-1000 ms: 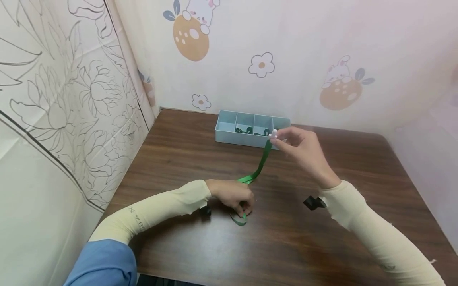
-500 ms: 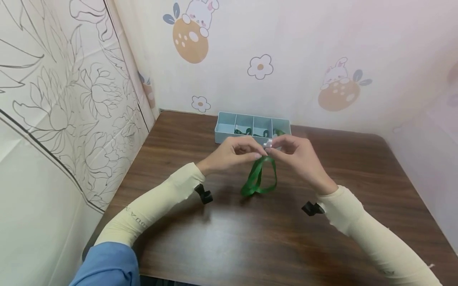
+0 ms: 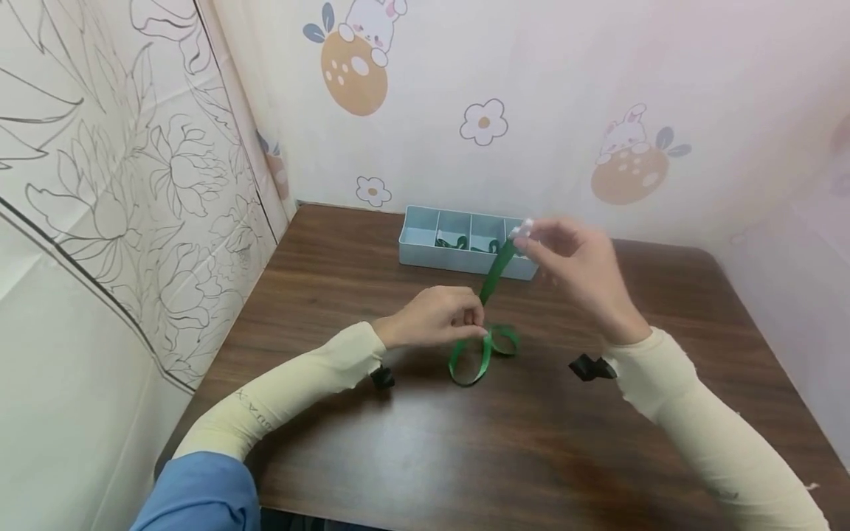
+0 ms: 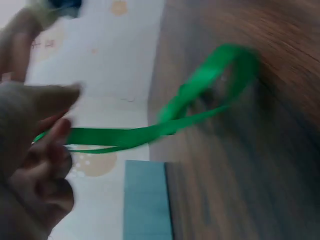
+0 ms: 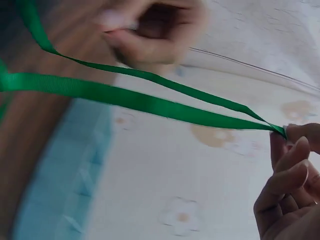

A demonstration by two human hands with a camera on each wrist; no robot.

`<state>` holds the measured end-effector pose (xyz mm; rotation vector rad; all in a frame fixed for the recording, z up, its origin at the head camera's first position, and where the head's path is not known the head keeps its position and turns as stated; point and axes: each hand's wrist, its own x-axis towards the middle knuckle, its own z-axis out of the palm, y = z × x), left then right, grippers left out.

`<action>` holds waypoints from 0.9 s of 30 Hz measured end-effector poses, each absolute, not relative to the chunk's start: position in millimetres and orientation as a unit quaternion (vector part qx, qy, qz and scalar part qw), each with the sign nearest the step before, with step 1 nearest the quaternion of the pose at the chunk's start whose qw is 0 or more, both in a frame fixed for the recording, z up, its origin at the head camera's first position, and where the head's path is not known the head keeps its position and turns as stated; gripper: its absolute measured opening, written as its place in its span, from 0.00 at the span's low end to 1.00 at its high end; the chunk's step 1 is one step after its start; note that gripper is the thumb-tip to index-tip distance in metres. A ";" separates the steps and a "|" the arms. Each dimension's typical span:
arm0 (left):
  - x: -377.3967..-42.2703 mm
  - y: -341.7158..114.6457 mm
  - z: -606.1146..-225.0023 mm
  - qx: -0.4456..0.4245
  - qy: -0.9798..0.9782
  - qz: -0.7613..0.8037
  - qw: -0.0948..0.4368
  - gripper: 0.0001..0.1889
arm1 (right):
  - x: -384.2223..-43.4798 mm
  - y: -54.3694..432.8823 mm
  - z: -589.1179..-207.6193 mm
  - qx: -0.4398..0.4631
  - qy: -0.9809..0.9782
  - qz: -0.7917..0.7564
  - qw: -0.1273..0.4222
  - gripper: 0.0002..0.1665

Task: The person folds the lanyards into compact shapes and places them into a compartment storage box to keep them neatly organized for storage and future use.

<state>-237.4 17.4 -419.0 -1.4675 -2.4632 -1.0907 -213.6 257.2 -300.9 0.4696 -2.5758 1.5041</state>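
Observation:
In the head view my right hand (image 3: 584, 269) pinches the white fitting (image 3: 522, 230) at the top end of a green ribbon lanyard (image 3: 496, 274). Two strands run from its fingertips in the right wrist view. My left hand (image 3: 438, 317) is lower and to the left, beside the ribbon, its fingers loosely bent. Seen from the left wrist, the green ribbon (image 4: 115, 136) passes behind these fingers, and the thumb stands apart from them. Below the hands, the rest of the lanyard forms loops close over the table.
A light blue divided box (image 3: 432, 254) stands at the back of the brown wooden table (image 3: 319, 265). Green ribbon pieces (image 3: 451, 242) lie in its middle compartments. The right hand overlaps its right end. Printed curtains rise behind and left of the table.
First my left hand rose from low on the ribbon to meet the right at the fitting. Since then it has moved down, while my right hand has lifted the fitting up and right.

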 end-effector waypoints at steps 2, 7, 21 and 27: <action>-238.3 18.6 -419.2 -0.442 -0.803 -0.393 0.070 0.11 | -212.1 257.4 -284.2 0.142 -0.846 0.509 0.076 0.19; -246.9 20.5 -401.4 -0.397 -0.743 -0.520 0.142 0.13 | -209.0 255.5 -244.2 0.157 -0.836 0.510 0.130 0.16; -253.3 35.3 -358.3 -0.381 -0.701 -0.586 0.140 0.07 | -214.0 234.2 -195.4 0.187 -0.802 0.535 0.189 0.12; -251.7 37.7 -359.1 -0.357 -0.705 -0.598 0.134 0.14 | -216.4 226.2 -180.3 0.214 -0.737 0.612 0.189 0.11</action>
